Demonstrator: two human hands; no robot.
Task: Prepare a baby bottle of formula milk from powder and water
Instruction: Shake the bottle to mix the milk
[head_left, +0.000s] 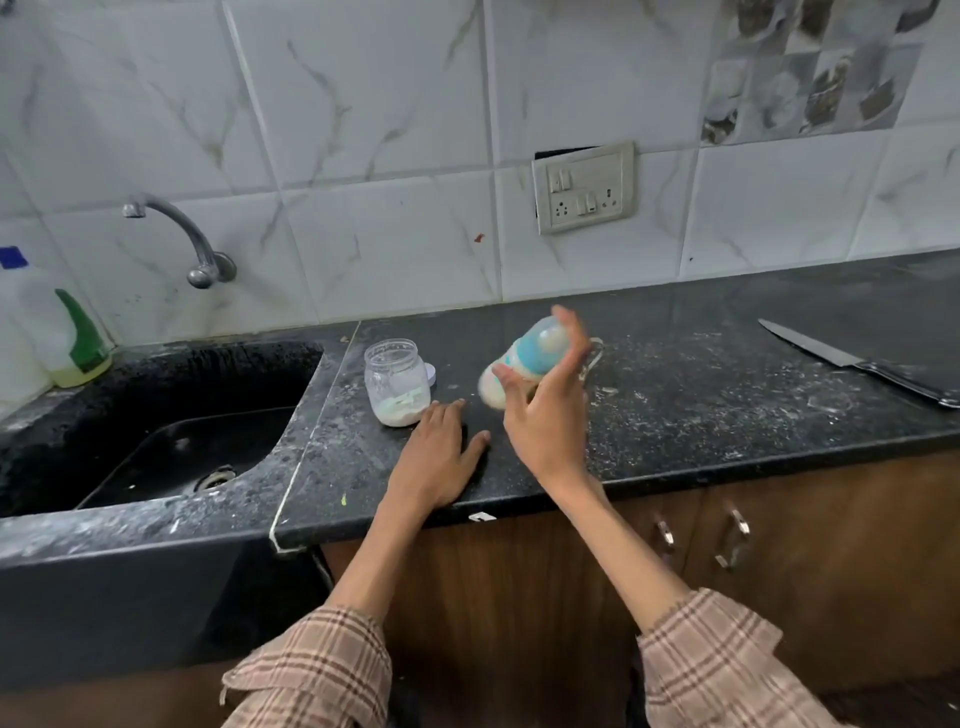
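Leftmost, a black sink (156, 415) sinks into the speckled dark desk (675, 405) under a wall tap (176, 234) and white marbled tiles. Just left of the left hand (441, 452), resting flat and relaxed on the desk, stands a jar (397, 382) holding some powder. Beside it, the right hand (545, 415) grips the tilted, blurred bottle (524, 358) above the desk. Far right lies a knife (857, 364).

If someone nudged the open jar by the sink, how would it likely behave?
The jar looks like thin clear plastic with only a little powder at the bottom, so probably light and easy to slide. It stands upright, lidless; a tip would likely spill.
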